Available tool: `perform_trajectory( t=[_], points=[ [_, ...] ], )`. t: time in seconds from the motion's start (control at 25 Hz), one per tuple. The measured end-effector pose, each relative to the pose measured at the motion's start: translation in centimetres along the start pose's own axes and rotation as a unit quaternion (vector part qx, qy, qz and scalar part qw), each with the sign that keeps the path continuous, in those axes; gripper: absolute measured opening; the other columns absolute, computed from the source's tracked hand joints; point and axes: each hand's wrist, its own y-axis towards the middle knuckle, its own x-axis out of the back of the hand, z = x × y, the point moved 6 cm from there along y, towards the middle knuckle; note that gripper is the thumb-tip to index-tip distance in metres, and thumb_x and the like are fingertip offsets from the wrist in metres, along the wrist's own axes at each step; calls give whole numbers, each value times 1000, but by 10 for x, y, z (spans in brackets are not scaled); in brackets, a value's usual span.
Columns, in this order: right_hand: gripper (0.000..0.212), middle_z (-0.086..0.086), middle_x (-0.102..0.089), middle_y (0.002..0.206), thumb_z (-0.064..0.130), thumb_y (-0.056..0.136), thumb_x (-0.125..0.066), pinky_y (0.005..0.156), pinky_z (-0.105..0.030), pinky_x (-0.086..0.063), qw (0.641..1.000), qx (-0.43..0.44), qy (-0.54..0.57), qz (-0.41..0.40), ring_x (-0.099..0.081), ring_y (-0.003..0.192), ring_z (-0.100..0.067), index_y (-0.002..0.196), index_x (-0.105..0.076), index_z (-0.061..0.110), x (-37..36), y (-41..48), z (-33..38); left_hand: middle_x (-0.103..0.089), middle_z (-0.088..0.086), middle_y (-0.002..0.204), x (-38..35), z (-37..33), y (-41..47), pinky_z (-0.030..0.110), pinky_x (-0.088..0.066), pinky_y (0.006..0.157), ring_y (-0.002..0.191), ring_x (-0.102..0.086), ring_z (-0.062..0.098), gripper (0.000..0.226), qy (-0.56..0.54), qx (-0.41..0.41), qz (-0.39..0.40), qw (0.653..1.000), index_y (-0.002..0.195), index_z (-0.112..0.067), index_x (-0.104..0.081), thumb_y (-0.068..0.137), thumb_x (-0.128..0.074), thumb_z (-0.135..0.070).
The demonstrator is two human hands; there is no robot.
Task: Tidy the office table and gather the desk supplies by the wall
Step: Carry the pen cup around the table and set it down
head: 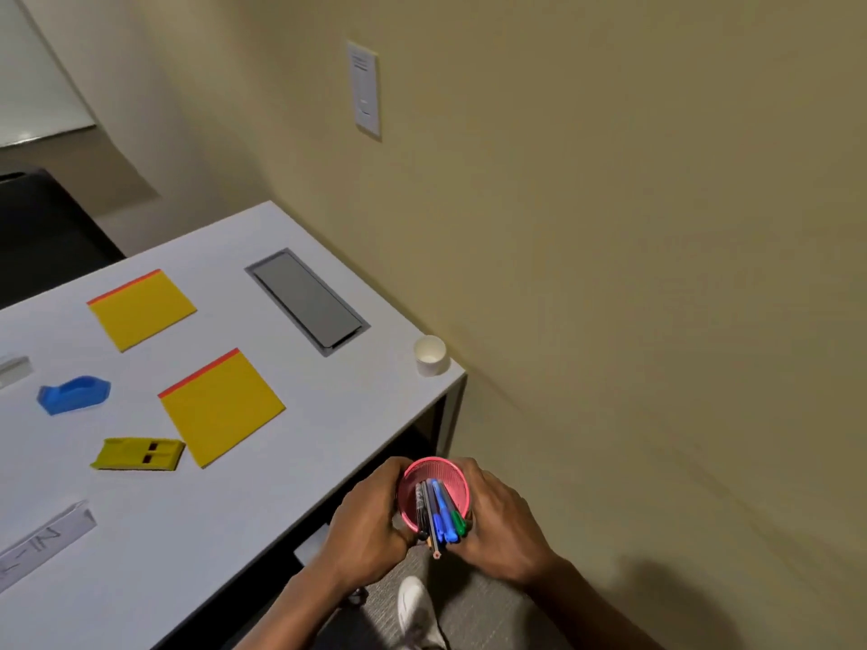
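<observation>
A pink mesh pen cup (pixel 434 471) holding several pens and markers (pixel 441 513) is gripped between my left hand (pixel 368 523) and my right hand (pixel 499 518), off the table's right edge, above the floor. On the white table (pixel 262 462) lie two yellow sticky-note pads (pixel 140 308) (pixel 223 405), a blue tape dispenser (pixel 74 394), a yellow stapler-like item (pixel 138 454), and a small white cup (pixel 429 355) at the corner by the wall.
A grey cable hatch (pixel 307 300) is set into the table near the wall. A paper label (pixel 42 546) lies at front left and a grey object (pixel 11 370) at the left edge. My white shoe (pixel 415 612) rests on grey carpet.
</observation>
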Motion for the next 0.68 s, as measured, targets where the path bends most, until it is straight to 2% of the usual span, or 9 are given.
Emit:
perform_trajectory(
  t=[0.08, 0.24, 0.36, 0.4, 0.52, 0.56, 0.68],
  points=[
    [80, 20, -62, 123, 60, 73, -75, 82, -11, -45, 999, 33, 1, 0, -62, 106, 1, 139, -33, 47, 7, 34, 10, -71, -16, 114, 17, 11, 19, 36, -59, 85, 100, -69, 8, 60, -4, 11, -19, 1000, 130, -34, -53, 75, -78, -31],
    [93, 14, -61, 130, 52, 75, -77, 93, -18, -48, 995, 99, -15, 16, -64, 113, -3, 150, -23, 42, 9, 97, 25, -68, -13, 118, 50, 29, 53, 40, -60, 88, 105, -66, 12, 60, -3, 36, -62, 997, 131, -34, -52, 78, -78, -28],
    [84, 11, -60, 134, 42, 84, -74, 99, -7, -42, 986, 169, 13, -2, -58, 119, 8, 154, -28, 32, 11, 132, 36, -66, -14, 120, 66, 41, 77, 39, -60, 89, 107, -64, 10, 62, 2, 52, -77, 996, 132, -36, -50, 77, -78, -29],
    [76, 5, -60, 137, 35, 89, -72, 102, -7, -41, 977, 210, 19, -27, -57, 122, 6, 153, -33, 24, 13, 142, 40, -66, -15, 119, 71, 44, 85, 39, -60, 89, 106, -64, 10, 62, 0, 56, -81, 995, 132, -37, -50, 77, -78, -29],
    [63, -15, -60, 137, 24, 97, -65, 106, -19, -49, 945, 310, -19, -98, -61, 125, -19, 150, -38, 3, 17, 177, 47, -66, -16, 118, 85, 58, 117, 36, -61, 85, 105, -65, 9, 63, -7, 66, -93, 994, 131, -38, -50, 76, -79, -35],
    [64, -16, -61, 134, 24, 97, -62, 103, -24, -53, 945, 313, -35, -90, -62, 122, -22, 151, -38, 1, 17, 193, 48, -66, -16, 118, 89, 63, 129, 37, -61, 84, 104, -65, 9, 63, -8, 67, -96, 993, 131, -37, -50, 75, -80, -36],
    [77, -10, -61, 128, 25, 90, -68, 93, -33, -61, 971, 234, -26, -31, -65, 113, -19, 155, -34, 5, 21, 249, 46, -66, -12, 123, 102, 80, 175, 39, -63, 84, 106, -64, 12, 68, -4, 74, -114, 991, 133, -36, -47, 76, -83, -31]
  ],
)
